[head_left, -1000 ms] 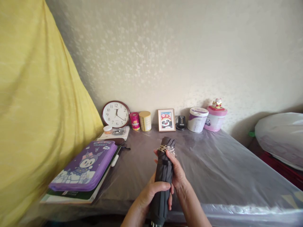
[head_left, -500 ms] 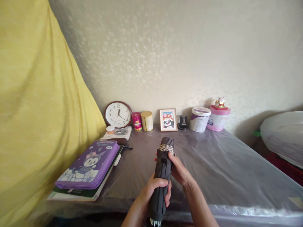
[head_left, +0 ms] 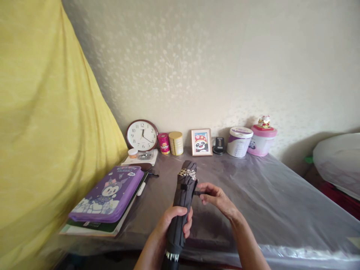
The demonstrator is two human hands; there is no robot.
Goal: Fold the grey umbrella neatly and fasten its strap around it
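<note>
A folded black umbrella [head_left: 183, 198] with a patterned black-and-white band near its top is held tilted above the front of the table. My left hand [head_left: 177, 221] is wrapped round its lower half, thumb across the front. To the right of the umbrella, my right hand [head_left: 215, 197] pinches the end of a narrow dark strap [head_left: 199, 192], drawn out sideways from the canopy. Silvery rib ends [head_left: 172, 256] show at the umbrella's lower end.
A plastic-covered table [head_left: 242, 210] spreads beneath. At left lie a purple zip case [head_left: 108, 195] and books. Along the wall stand a clock [head_left: 142, 135], two cans, a panda picture frame [head_left: 201, 142], a small black stand [head_left: 218, 145] and two tubs. A yellow curtain [head_left: 42, 123] hangs left.
My right hand has come off the umbrella's upper body and moved right, now pulling the strap outward. The umbrella and my left hand have shifted slightly left.
</note>
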